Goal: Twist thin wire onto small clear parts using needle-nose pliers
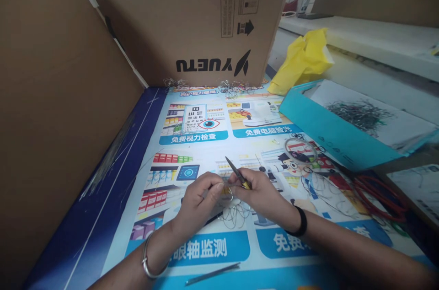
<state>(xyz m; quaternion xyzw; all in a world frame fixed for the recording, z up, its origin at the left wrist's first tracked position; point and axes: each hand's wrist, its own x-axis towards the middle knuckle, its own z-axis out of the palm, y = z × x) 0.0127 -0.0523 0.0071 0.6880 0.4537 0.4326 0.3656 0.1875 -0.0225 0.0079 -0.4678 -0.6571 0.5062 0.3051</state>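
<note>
My left hand [200,198] is closed, its thumb and fingertips pinched together on what looks like a thin wire [230,195]. Close beside it, my right hand [257,189] is wrapped round a dark pointed tool with a yellowish handle [235,169], its tip aimed up and away to the left. The fingertips of both hands nearly meet, and the wire between them is too fine to follow fully. Beneath the hands lies a loose coil of thin wire [235,217] on the printed table cover.
A brown cardboard box [192,15] walls off the back. To the right stands a teal box [318,130] with a heap of dark wire pieces [358,116]. Red loops [377,196], a clear ring [302,150], a yellow bag [302,61] and thin rods [212,274] lie around.
</note>
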